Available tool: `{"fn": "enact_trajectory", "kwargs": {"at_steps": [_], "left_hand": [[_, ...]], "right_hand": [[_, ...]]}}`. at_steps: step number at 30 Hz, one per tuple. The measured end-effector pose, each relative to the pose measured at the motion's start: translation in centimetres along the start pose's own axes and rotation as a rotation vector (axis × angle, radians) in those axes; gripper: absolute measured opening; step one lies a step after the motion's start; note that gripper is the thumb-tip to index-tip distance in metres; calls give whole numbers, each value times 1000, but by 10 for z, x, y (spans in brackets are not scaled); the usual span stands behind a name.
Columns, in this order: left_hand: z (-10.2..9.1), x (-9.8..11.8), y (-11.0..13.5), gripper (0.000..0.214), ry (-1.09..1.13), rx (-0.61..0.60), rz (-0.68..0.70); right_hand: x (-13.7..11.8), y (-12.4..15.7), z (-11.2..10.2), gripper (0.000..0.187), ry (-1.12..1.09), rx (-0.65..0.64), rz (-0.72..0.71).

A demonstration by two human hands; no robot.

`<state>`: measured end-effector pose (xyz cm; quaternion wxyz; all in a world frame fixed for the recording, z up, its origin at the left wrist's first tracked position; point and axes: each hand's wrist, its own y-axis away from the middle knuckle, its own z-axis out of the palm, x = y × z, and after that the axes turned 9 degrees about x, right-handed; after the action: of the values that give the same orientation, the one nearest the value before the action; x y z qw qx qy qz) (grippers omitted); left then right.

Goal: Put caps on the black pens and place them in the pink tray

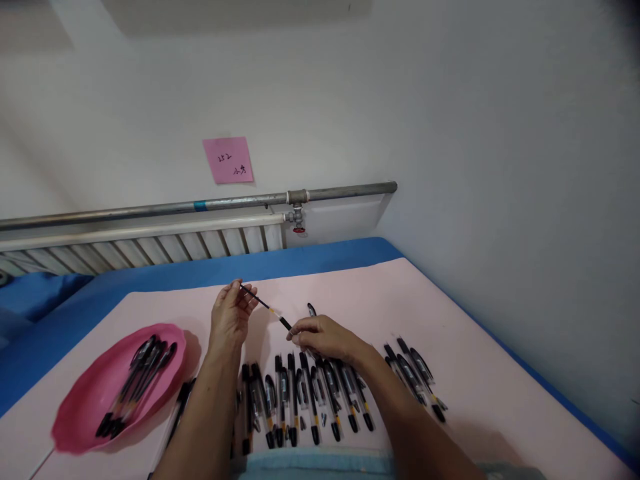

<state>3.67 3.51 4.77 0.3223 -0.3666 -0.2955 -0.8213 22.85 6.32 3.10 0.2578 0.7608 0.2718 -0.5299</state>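
Above the pink sheet, a thin black pen refill [257,297] slants between my two hands, with a short yellow band towards its lower end. My left hand [232,310] pinches its upper end between thumb and fingertips. The fingers of my right hand [320,335] close on a black pen part [285,323] at the refill's lower end; whether the two are joined is too small to tell. Below and between my forearms lie several clear-barrelled pens [291,400] with black ends, side by side, with loose black caps among them. My right hand and forearm hide some of these.
To the left, a pink oval dish [75,407] holds several pens [135,387]. Another group of pens [413,373] lies to the right. The pink sheet [450,333] covers a blue surface [340,252] against the wall. Behind are a radiator [200,243] and a metal pipe [240,201].
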Motion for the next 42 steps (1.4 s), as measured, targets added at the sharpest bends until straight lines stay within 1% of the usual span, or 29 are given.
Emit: {"fn": "enact_trajectory", "kwargs": {"at_steps": [7,11,13,16,18,20,23,30,37,42], "left_hand": [[1,0,2,12,-23,-15,48],[2,-3,3,16,-56,-28,65],[2,-7,4,19,-90,-60,65],[5,-15,12,22,-157,-155,50],[7,-20,19,23,-222,-222,21],[9,-24,25,25,-283,-258,-13],[10,-26,30,27,-318,-265,-52],[8,-26,28,28,-288,-271,-97],[9,-26,31,27,-333,-266,-55],[11,-25,35,26,-368,-287,29]], "right_hand": [[-3,2,-1,17,14,12,-5],[-2,1,-1,17,19,41,-7],[-2,1,-1,17,16,52,-13],[-1,0,-1,16,5,65,-18],[0,0,-2,16,-8,89,-26],[1,-1,-2,15,-21,115,-35],[4,-3,-1,15,-29,144,-38],[8,-6,0,16,-29,165,-35],[6,-4,-1,15,-34,156,-63],[7,-4,0,15,-41,164,-66]]}}
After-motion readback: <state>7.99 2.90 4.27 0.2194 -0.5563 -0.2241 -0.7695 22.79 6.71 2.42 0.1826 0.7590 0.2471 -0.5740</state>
